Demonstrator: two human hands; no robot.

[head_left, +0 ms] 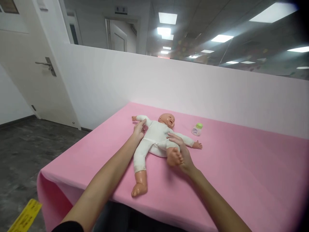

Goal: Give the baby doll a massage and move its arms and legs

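Observation:
A baby doll (156, 134) with a white cloth body lies on its back on the pink-covered table (103, 146), its head at the far end and its arms spread out. My left hand (140, 129) is closed against the doll's side, just below its outstretched arm on the left; some fingertips are hidden. On the other side, my right hand (180, 145) holds the doll at the hip, fingers over the white cloth. The leg there is bent up, and its foot (175, 157) covers part of my palm. The other leg (140, 170) stretches toward the table's near edge.
A small clear bottle with a green cap (197, 129) stands beyond the doll's arm on the right. A white half-wall (193, 87) borders the table's far side. To the left are a door (36, 64) and dark floor (19, 151), with yellow tape (25, 216) low down.

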